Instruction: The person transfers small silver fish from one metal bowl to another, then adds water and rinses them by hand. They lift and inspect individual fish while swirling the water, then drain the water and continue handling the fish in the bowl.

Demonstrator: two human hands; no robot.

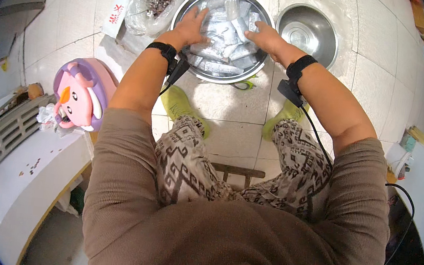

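Observation:
A round metal basin [218, 81] stands on the floor in front of me, filled with silvery cut pieces of fish [226, 31], apparently hairtail. Over its left side my left hand [192, 26] is spread, with the fingertips on or just above the fish. My right hand [267, 39] reaches over the right rim, thumb and forefinger apart, close to the pieces there. Neither hand visibly holds anything. Green-handled scissors [245, 85] lie partly hidden below the basin's near rim.
A stainless steel bowl [325, 35] sits right of the basin. To the left, a clear plastic bag [138, 20] holds dark scraps beside a printed white box or sheet [116, 15]. A pink and purple children's seat [81, 94] stands farther left. My green shoes [178, 102] flank the near floor.

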